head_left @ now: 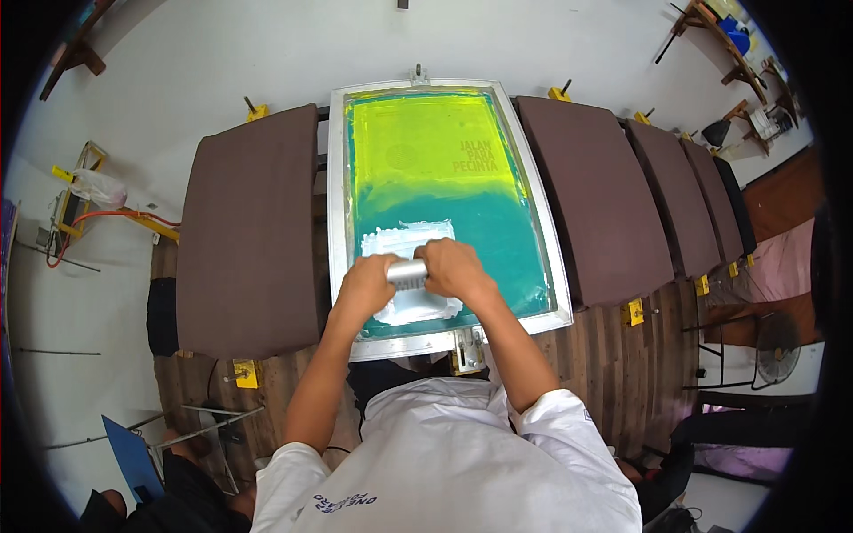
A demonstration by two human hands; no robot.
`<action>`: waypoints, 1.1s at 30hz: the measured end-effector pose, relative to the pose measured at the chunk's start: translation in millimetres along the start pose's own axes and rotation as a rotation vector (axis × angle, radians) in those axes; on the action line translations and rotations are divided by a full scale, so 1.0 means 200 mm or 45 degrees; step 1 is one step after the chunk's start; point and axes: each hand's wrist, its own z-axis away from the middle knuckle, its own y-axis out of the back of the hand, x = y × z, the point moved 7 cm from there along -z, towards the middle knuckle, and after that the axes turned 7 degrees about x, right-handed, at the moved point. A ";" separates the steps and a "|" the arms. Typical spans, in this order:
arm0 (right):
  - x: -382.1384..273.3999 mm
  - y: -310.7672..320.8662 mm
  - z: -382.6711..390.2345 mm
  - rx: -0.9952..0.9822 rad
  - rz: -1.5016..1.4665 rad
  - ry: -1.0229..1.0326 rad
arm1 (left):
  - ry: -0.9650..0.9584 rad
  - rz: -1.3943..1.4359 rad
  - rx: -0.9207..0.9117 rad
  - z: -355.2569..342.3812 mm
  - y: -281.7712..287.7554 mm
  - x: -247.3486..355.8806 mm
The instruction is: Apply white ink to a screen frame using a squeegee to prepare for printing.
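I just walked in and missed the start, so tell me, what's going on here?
A person is gripping a silver squeegee with both hands, the left hand at one end and the right hand at the other. It is over a patch of white paste on the near part of a metal-framed screen. The screen's far part is yellow-green, and its nearer part is teal. Brown padded boards stand on either side.

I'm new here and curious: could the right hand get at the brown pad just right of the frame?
Probably yes: the right hand holds the silver handle, but nothing tall blocks its way to the brown pad.
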 end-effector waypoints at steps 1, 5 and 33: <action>-0.01 -0.02 0.00 -0.002 -0.002 0.010 | -0.042 -0.012 0.023 -0.02 0.00 -0.01; -0.03 -0.07 0.15 0.215 -0.005 0.038 | -0.177 0.006 0.197 0.13 -0.08 -0.02; -0.05 -0.04 0.27 0.191 -0.001 -0.044 | -0.141 -0.020 0.189 0.23 -0.10 0.03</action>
